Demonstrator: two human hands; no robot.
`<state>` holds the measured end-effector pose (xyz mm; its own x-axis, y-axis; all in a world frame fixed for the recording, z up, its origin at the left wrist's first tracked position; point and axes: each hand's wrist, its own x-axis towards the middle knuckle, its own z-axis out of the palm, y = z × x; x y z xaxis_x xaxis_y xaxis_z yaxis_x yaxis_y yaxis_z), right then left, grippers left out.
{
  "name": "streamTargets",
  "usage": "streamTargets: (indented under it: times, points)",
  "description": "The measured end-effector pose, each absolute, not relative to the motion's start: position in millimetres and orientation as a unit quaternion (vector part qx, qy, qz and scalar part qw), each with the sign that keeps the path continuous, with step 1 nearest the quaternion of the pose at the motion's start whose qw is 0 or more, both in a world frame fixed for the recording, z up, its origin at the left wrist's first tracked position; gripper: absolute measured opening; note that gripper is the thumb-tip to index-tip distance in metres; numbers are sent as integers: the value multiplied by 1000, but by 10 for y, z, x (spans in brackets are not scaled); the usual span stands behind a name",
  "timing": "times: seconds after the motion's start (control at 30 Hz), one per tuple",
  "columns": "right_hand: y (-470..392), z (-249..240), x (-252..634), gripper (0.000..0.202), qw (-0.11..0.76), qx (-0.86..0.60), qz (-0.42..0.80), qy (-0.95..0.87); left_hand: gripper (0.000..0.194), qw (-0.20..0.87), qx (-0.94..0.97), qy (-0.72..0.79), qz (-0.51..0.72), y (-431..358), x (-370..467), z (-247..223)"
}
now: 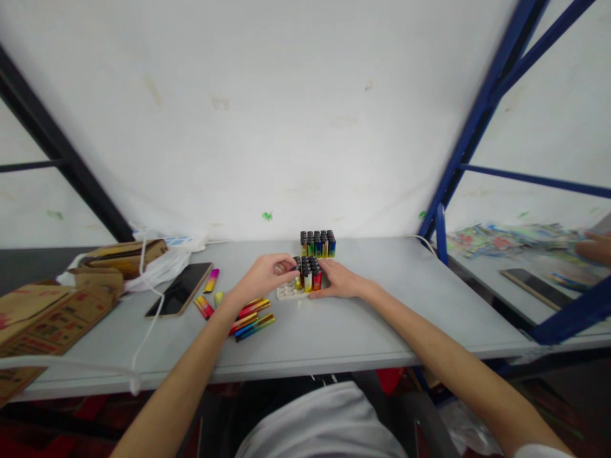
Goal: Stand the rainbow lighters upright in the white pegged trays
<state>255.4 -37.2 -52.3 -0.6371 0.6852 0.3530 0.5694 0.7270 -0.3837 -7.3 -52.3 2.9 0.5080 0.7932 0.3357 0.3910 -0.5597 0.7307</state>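
A white tray with round holes stands on the table, its right part filled with upright lighters that have black tops. My left hand is over the tray's left side, thumb and fingers pinched on what looks like a black-topped lighter, mostly hidden by the fingers. Around the tray's right end curls my right hand, thumb at the front corner and fingers behind. Loose colourful lighters lie to the left, beneath and beside my left forearm. Behind the tray stands a second block of upright lighters.
A smartphone lies on the left, near a cardboard box and a white cable. Blue metal posts rise at the right. Beyond them, a co-worker's hand is near scattered packets.
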Motion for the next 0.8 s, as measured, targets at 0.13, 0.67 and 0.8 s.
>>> streamTargets:
  times: [0.13, 0.67, 0.8]
  points:
    - [-390, -504, 2547, 77, 242, -348, 121, -897, 26, 299, 821, 362, 324, -536, -86, 74]
    - [-411, -474, 2560, 80, 245, -343, 138, -896, 41, 330, 791, 375, 353, -537, -95, 130]
    - [-394, -496, 2566, 85, 246, -345, 141, -895, 43, 238, 779, 452, 364, -356, -423, 167]
